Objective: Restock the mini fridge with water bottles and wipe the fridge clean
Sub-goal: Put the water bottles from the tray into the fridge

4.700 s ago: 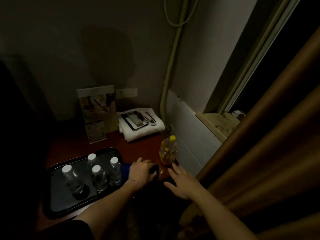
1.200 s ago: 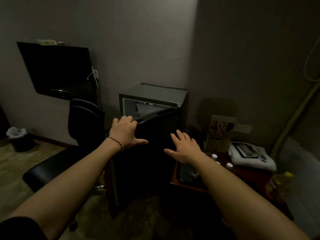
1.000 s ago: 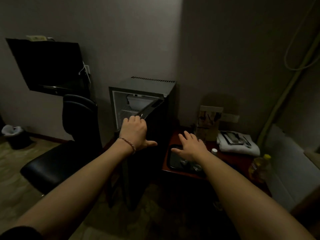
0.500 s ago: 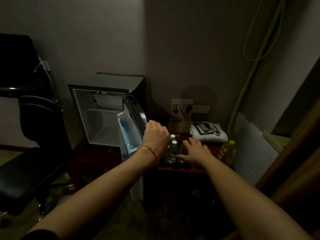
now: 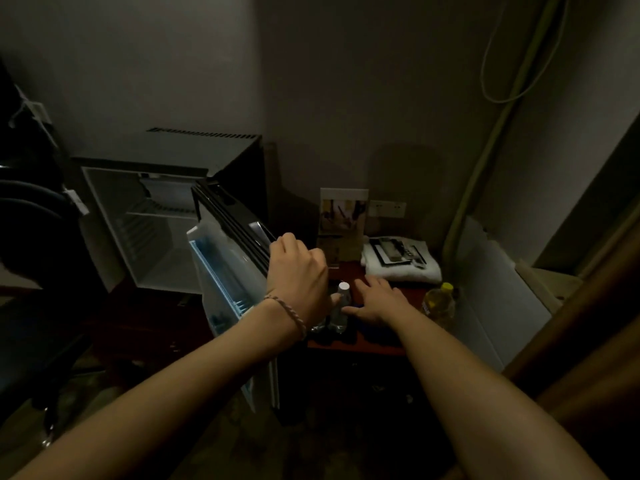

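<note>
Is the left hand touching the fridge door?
Touching. In the head view the left hand rests on the top edge of the open fridge door, fingers curled over it.

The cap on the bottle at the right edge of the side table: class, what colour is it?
Yellow. The cap tops the bottle, clearest in the head view.

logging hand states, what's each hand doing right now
Left hand: curled over the fridge door's top edge, gripping it.
Right hand: open, fingers spread, holding nothing, beside a water bottle.
</note>
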The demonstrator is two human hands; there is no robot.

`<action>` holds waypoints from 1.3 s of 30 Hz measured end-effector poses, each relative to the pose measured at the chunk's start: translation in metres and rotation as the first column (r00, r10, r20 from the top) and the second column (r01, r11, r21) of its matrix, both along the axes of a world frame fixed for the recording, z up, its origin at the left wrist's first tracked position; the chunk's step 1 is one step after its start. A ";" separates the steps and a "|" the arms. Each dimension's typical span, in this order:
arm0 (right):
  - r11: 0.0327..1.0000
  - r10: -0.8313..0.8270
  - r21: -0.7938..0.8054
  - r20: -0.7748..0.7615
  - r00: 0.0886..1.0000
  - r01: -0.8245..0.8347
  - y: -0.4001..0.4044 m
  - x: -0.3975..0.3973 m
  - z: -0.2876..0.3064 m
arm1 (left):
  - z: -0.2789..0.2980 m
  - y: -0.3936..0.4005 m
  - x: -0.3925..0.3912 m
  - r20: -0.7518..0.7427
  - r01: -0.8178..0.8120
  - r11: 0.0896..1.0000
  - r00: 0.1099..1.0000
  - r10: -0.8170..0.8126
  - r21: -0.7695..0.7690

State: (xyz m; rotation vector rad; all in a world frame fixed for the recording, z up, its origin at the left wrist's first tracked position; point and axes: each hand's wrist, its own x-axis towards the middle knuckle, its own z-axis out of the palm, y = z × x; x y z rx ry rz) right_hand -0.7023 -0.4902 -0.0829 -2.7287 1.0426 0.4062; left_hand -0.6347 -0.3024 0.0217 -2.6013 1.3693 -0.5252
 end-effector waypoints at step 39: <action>0.935 0.312 0.157 0.060 0.948 -0.318 -0.156 0.108 -0.133 | -0.251 -0.214 0.124 -0.778 -0.397 0.918 0.573 0.256 0.009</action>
